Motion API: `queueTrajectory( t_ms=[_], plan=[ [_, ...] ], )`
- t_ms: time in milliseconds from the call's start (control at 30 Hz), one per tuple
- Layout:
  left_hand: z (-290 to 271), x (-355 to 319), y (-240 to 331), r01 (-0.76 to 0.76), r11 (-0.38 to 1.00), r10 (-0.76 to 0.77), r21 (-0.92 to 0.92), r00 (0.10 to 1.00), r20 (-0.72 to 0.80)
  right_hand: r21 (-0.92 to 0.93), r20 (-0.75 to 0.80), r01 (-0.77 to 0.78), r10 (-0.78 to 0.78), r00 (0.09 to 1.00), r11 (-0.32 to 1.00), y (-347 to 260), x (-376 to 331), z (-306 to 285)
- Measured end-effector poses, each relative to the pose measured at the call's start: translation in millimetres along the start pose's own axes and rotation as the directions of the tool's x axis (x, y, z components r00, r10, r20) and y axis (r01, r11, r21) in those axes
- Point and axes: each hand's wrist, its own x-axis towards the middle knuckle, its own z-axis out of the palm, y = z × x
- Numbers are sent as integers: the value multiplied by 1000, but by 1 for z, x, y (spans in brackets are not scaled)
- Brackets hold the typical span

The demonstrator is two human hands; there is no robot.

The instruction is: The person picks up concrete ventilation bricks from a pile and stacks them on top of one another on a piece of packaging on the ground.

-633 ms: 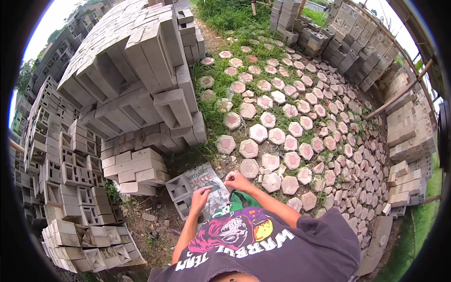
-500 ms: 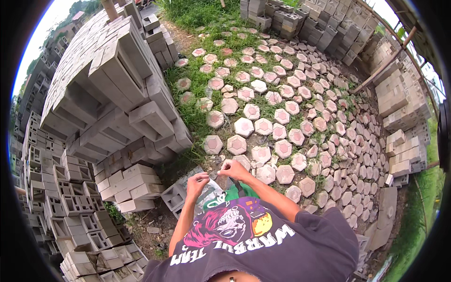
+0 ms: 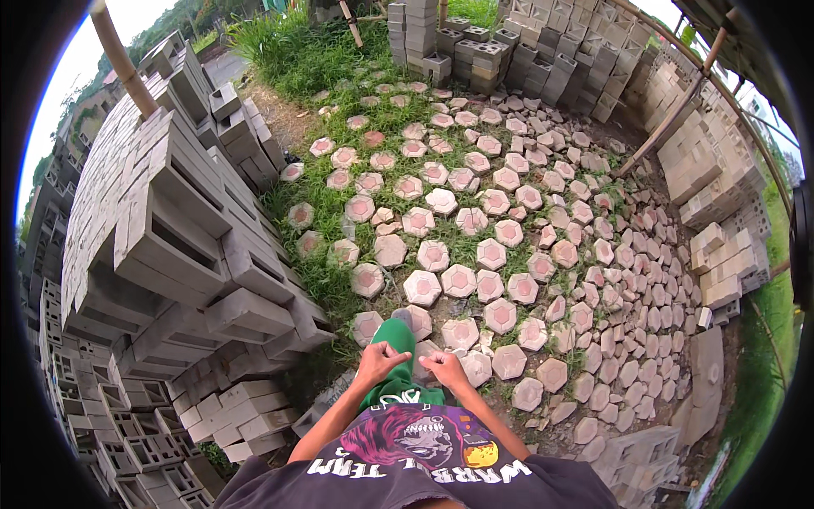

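My left hand (image 3: 381, 363) is closed, its fingers curled and its thumb pointing inward. It is held in front of my raised leg in green trousers (image 3: 392, 339). Just to its right, my right hand (image 3: 445, 370) is curled in the same way, its thumb toward the left one. A small gap parts the two hands. Whether either holds anything thin is hidden by the fingers. Beyond them, hexagonal paving blocks (image 3: 422, 288) with reddish centres stand spread over the grass and soil.
A tall stack of grey concrete blocks (image 3: 174, 208) rises close on my left, with a wooden post (image 3: 123, 59) beside it. More hollow blocks (image 3: 483, 59) stand at the back. Along the right are block stacks (image 3: 721, 263) and a slanting pole (image 3: 670, 123).
My hands have drawn closer to my body and curled, the right moving slightly right. My green-trousered leg has come forward. The view has shifted, so the paving blocks sit lower in it.
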Motion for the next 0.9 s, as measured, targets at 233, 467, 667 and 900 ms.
queueTrajectory(
  t_ms=[233, 467, 667, 900],
  plan=[
    [-17, 123, 80, -55, 994, 63, -98, 995, 81, -70, -108, -90, 82, 991, 993, -73, 90, -50],
    [-52, 240, 155, -100, 995, 99, 6, 989, 111, 122, -214, -70, 95, 972, 990, -161, 164, -92],
    [-30, 314, 197, -164, 981, 186, -101, 946, 265, 266, -307, 16, 69, 949, 964, -187, 213, -126],
    [41, 374, 238, -15, 951, 161, -310, 878, 451, 416, -288, 26, 104, 952, 909, -196, 271, -185]
  ],
)
